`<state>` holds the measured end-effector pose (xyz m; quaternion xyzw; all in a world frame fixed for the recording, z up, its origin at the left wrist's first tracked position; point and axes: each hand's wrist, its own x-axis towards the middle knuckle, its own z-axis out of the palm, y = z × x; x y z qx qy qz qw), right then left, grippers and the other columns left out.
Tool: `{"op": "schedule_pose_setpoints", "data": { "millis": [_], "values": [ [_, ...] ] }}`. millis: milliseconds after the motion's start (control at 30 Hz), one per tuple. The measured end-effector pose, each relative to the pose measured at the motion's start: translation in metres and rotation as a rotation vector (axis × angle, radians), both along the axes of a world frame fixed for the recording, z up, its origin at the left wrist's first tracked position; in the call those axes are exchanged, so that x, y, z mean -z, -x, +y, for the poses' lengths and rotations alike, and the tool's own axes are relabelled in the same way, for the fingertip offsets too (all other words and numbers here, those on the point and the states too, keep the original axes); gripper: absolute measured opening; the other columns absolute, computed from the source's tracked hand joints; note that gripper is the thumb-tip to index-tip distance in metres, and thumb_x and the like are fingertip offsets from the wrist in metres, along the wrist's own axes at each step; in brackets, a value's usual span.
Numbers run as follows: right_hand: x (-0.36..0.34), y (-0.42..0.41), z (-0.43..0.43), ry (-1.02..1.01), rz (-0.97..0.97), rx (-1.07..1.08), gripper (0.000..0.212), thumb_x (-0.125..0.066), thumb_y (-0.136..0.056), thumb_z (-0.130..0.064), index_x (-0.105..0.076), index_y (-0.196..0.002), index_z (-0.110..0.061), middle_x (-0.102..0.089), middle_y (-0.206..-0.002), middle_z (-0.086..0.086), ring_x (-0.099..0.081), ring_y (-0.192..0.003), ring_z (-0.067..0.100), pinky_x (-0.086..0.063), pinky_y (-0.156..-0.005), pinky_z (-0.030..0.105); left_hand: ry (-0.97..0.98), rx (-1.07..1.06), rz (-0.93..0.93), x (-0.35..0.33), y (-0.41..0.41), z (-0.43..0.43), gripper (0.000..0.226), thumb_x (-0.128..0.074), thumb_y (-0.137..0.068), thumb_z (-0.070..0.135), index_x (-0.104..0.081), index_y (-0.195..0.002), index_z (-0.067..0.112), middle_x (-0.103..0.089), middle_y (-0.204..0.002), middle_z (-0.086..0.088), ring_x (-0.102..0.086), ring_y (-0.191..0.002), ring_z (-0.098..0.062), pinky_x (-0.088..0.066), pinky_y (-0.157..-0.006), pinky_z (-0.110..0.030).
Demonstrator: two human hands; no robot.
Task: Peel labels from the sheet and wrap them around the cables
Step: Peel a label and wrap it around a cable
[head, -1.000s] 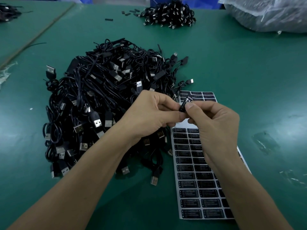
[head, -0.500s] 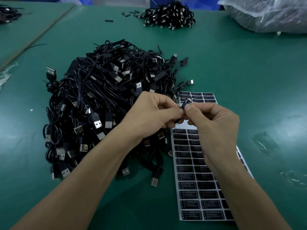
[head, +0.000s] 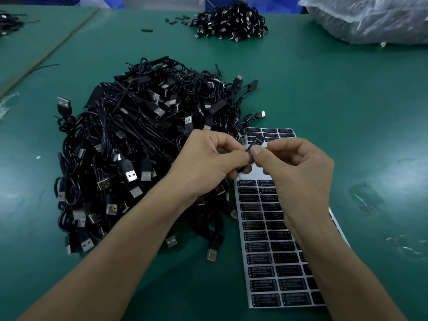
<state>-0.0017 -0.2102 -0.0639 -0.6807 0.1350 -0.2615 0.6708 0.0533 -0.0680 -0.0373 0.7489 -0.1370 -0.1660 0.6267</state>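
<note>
A big heap of black USB cables lies left of centre on the green table. To its right lies a silver label sheet with rows of black labels. My left hand pinches a thin black cable above the sheet's upper part. My right hand meets it thumb to thumb and pinches a small black label that sticks up from the cable. Both hands hide most of that cable and the middle of the sheet.
A smaller pile of USB cables sits at the far centre, with a few loose black bits beside it. A clear plastic bag fills the far right corner. Shiny tape scraps mark the green table at right.
Both hands stay together over the sheet. The fingertips have shifted slightly on the label and cable; the label end still pokes up between the thumbs.
</note>
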Motion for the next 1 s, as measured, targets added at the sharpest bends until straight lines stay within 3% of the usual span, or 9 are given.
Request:
{"op": "schedule_pose_setpoints", "data": {
  "millis": [133, 267, 333, 467, 700, 867, 1000],
  "values": [
    [-0.001, -0.001, 0.002, -0.064, -0.004, -0.092, 0.022, -0.081, -0.081, -0.013, -0.069, -0.099, -0.016, -0.075, -0.073, -0.001, -0.069, -0.063, 0.007, -0.050, -0.061, 0.013, -0.002, 0.031, 0.006, -0.002, 0.000, 0.001, 0.006, -0.073, -0.086, 0.005, -0.075, -0.080, 0.005, -0.073, -0.064, -0.001, -0.057, -0.050, 0.000, -0.044, -0.050, -0.010],
    [-0.004, -0.002, 0.002, -0.058, -0.011, -0.140, 0.009, -0.081, -0.082, -0.011, -0.074, -0.080, -0.017, -0.071, -0.064, -0.002, -0.063, -0.056, 0.006, -0.047, -0.055, 0.013, -0.063, 0.062, -0.028, -0.001, 0.000, 0.002, 0.005, -0.073, -0.086, 0.008, -0.075, -0.082, 0.008, -0.075, -0.069, -0.002, -0.058, -0.054, -0.001, -0.046, -0.055, -0.012],
    [-0.005, -0.002, 0.002, -0.043, -0.004, -0.152, 0.014, -0.078, -0.085, -0.011, -0.074, -0.073, -0.018, -0.069, -0.061, -0.002, -0.061, -0.054, 0.006, -0.047, -0.054, 0.013, -0.115, 0.072, -0.065, 0.000, 0.000, 0.001, 0.005, -0.075, -0.086, 0.014, -0.076, -0.082, 0.013, -0.075, -0.071, -0.001, -0.061, -0.060, -0.003, -0.048, -0.059, -0.016],
    [-0.004, 0.000, 0.000, 0.007, 0.021, -0.148, 0.024, -0.069, -0.093, -0.019, -0.074, -0.070, -0.018, -0.068, -0.061, 0.001, -0.060, -0.056, 0.009, -0.046, -0.055, 0.015, -0.165, 0.116, -0.135, 0.001, 0.001, 0.001, 0.022, -0.070, -0.092, 0.036, -0.073, -0.077, 0.021, -0.069, -0.062, 0.007, -0.052, -0.048, -0.003, -0.040, -0.047, -0.017],
    [-0.004, 0.001, 0.000, 0.148, 0.014, -0.170, 0.037, -0.057, -0.101, -0.024, -0.069, -0.066, -0.022, -0.064, -0.058, -0.004, -0.057, -0.054, 0.007, -0.046, -0.053, 0.019, -0.241, 0.189, -0.268, -0.005, -0.001, 0.006, 0.026, -0.066, -0.096, 0.031, -0.075, -0.074, 0.022, -0.064, -0.056, 0.010, -0.046, -0.045, -0.001, -0.035, -0.046, -0.013],
    [-0.005, 0.002, 0.002, 0.044, 0.065, -0.292, 0.033, -0.051, -0.098, -0.042, -0.077, -0.091, -0.023, -0.069, -0.071, -0.001, -0.064, -0.063, 0.010, -0.046, -0.052, 0.020, -0.113, -0.023, -0.279, -0.006, -0.006, 0.008, 0.024, -0.066, -0.095, 0.034, -0.079, -0.080, 0.021, -0.048, -0.049, 0.012, -0.040, -0.044, -0.004, -0.036, -0.046, -0.018],
    [-0.004, 0.002, 0.006, 0.217, 0.205, -0.489, 0.022, -0.073, -0.079, -0.041, -0.073, -0.099, -0.031, -0.074, -0.086, -0.009, -0.068, -0.079, 0.008, -0.055, -0.068, 0.023, 0.090, -0.142, -0.084, -0.010, -0.009, 0.010, 0.023, -0.068, -0.095, 0.026, -0.074, -0.082, 0.007, -0.052, -0.053, 0.010, -0.050, -0.049, -0.005, -0.046, -0.045, -0.019]
  ]
}}
